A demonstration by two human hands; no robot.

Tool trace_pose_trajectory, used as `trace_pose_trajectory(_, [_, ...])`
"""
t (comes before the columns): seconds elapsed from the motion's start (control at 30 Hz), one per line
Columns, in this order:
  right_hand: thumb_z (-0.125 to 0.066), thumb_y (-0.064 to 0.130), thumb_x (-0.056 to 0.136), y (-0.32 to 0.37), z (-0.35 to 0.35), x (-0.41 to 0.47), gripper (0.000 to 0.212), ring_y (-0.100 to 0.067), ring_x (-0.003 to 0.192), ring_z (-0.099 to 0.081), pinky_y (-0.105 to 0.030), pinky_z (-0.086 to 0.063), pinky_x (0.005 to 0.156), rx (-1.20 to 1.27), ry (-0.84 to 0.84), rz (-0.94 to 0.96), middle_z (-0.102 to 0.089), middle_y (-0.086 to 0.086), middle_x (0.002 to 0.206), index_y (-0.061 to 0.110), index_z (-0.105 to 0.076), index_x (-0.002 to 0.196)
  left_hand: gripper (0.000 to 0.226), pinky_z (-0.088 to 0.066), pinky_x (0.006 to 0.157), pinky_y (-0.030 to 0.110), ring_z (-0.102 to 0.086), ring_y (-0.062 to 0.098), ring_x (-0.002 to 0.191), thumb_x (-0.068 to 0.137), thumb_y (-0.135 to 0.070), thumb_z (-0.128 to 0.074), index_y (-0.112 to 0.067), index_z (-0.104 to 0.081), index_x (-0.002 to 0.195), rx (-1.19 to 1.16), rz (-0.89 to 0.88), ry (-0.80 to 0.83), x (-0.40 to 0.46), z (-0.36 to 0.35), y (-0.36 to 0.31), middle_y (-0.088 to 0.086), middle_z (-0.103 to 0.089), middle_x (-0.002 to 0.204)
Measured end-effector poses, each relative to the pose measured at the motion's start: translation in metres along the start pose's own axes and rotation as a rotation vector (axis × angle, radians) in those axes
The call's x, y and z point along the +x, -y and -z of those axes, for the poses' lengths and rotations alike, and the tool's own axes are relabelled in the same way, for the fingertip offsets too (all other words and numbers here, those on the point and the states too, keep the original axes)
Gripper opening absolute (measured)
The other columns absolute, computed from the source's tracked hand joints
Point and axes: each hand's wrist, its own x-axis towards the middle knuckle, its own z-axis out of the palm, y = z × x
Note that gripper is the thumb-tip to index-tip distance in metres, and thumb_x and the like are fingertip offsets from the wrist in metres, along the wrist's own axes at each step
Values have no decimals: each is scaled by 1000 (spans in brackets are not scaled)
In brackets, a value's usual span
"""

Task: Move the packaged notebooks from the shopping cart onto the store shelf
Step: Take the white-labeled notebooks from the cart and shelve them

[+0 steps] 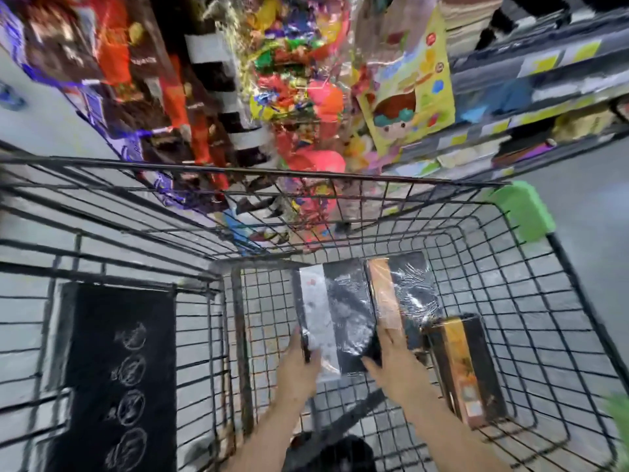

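Now both hands, left hand [301,361] and right hand [391,356], clasp the shrink-wrapped notebook pack [335,315] by its edges; slick film could slip against the cart [531,301].

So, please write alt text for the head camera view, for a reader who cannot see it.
Both hands, left hand and right hand, grip a plastic-wrapped black-and-white notebook pack inside a black wire shopping cart. Two orange-and-black packs lie beside it; blurred shelves stand ahead.

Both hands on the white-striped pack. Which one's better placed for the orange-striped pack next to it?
Right. The right hand already lies beside the shrink-wrapped black notebook pack with the orange stripe. The left hand grips the far side of the white-striped pack and would have to cross over.
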Motion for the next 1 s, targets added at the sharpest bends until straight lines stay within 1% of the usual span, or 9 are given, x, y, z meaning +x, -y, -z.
trace_pose_trajectory(0.07, [-46, 43, 90, -3, -3, 3, 67, -27, 126, -44, -41, -46, 93, 20, 14, 0, -16, -2, 154, 20, -14, 145, 58, -39, 85, 16, -53, 12, 100, 89, -24, -56, -9, -31, 139, -134, 26, -65, 2, 2, -7, -2, -51, 127])
trace_pose_trajectory(0.2, [-47, 41, 90, -6, 1, 5, 62, -26, 123, -48, -39, -46, 94, 88, 17, -1, -22, -2, 152, 19, -22, 143, 51, -36, 105, 32, -49, 23, 120, 90, -30, -54, -5, -43, 132, -194, 49, 8, 5, 6, -14, 10, -50, 134])
trace_pose_trajectory(0.37, [-56, 57, 79, -12, 26, -7, 71, -24, 119, -51, -34, -41, 95, 469, -3, -78, -46, -1, 137, 32, -29, 140, 15, -47, 60, 16, -58, 7, 77, 92, -29, -51, -24, -57, 105, -360, 47, 136, -2, 31, -20, -6, -63, 88])
trace_pose_trajectory(0.5, [-60, 55, 76, -8, 51, -26, 67, -10, 116, -46, -27, -32, 100, 832, 136, -99, -46, 12, 128, 33, -35, 135, 14, -48, 65, 20, -58, 4, 82, 89, -34, -53, -29, -54, 102, -429, 28, 248, -17, 53, -31, -11, -60, 92])
trace_pose_trajectory(0.6, [-61, 55, 74, -12, 66, -33, 62, -13, 116, -49, -24, -36, 96, 841, 116, -46, -55, 6, 124, 18, -52, 124, 79, -47, 96, 40, -57, 18, 110, 64, -65, -64, -24, -46, 129, -399, -6, 299, -17, 56, -40, -4, -59, 123])
trace_pose_trajectory(0.7, [-60, 32, 85, -23, 79, -38, 10, -1, 92, -54, -12, -40, 74, 899, 54, -42, -57, 18, 93, 30, -56, 94, 68, -36, 104, 31, -49, 16, 120, 78, -48, -62, -21, -40, 136, -295, -119, 250, -17, 53, -52, 0, -51, 135])
trace_pose_trajectory(0.77, [-61, 24, 85, -37, 79, -34, 11, 4, 86, -54, -14, -41, 75, 937, 15, -42, -58, 20, 89, 30, -57, 94, 60, -33, 101, 23, -41, 10, 123, 84, -34, -61, -20, -38, 138, -285, -137, 170, -7, 51, -53, 2, -44, 141])
trace_pose_trajectory(0.87, [-62, 24, 83, -57, 71, -24, 20, 2, 87, -56, -20, -41, 81, 944, -8, -48, -61, 18, 92, 36, -56, 98, 74, -31, 106, 28, -32, 14, 132, 83, -32, -64, -24, -22, 144, -239, -97, 86, 19, 38, -34, -1, -28, 150])
trace_pose_trajectory(1.0, [-63, 32, 80, -73, 56, -10, 29, -4, 90, -60, -31, -42, 93, 931, -41, -104, -65, 14, 94, 26, -55, 107, 96, -30, 108, 30, -38, 24, 132, 82, -41, -63, -20, 6, 146, -124, 37, 207, 37, 4, -12, 5, -24, 152])
